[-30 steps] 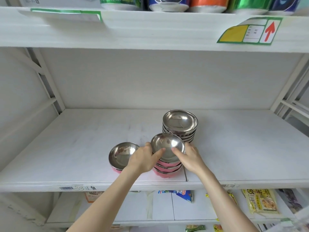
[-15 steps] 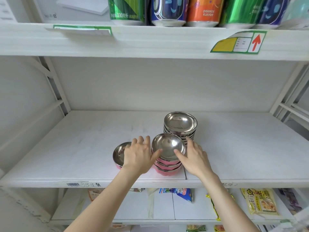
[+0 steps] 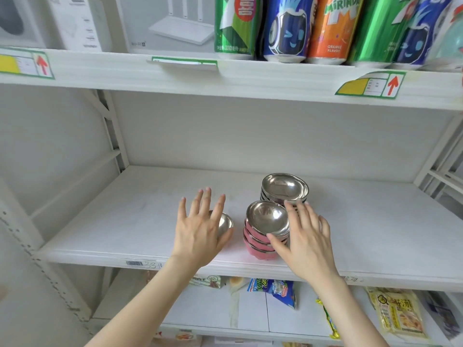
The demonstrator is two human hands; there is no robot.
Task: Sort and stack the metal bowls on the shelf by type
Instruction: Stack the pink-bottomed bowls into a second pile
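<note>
A stack of pink-sided metal bowls [image 3: 260,242] stands near the front edge of the white shelf [image 3: 125,221]. Behind it rises a stack of plain steel bowls [image 3: 284,189]. A single pink-sided bowl [image 3: 225,222] sits to the left, mostly hidden behind my left hand [image 3: 200,229]. That hand hovers over it with fingers spread and straight, holding nothing. My right hand [image 3: 304,239] is spread beside the pink stack, thumb near the stack's right side and fingertips by the steel stack's base.
The upper shelf [image 3: 250,78] hangs low overhead with soda cans [image 3: 325,28] and boxes on it. Snack packets [image 3: 275,289] lie on the shelf below. Bare shelf surface stretches left and right of the bowls; upright posts stand at both ends.
Both hands released the top bowl of the pink stack and spread open. My left hand moved left over the single bowl. The camera tilted upward and shifted left.
</note>
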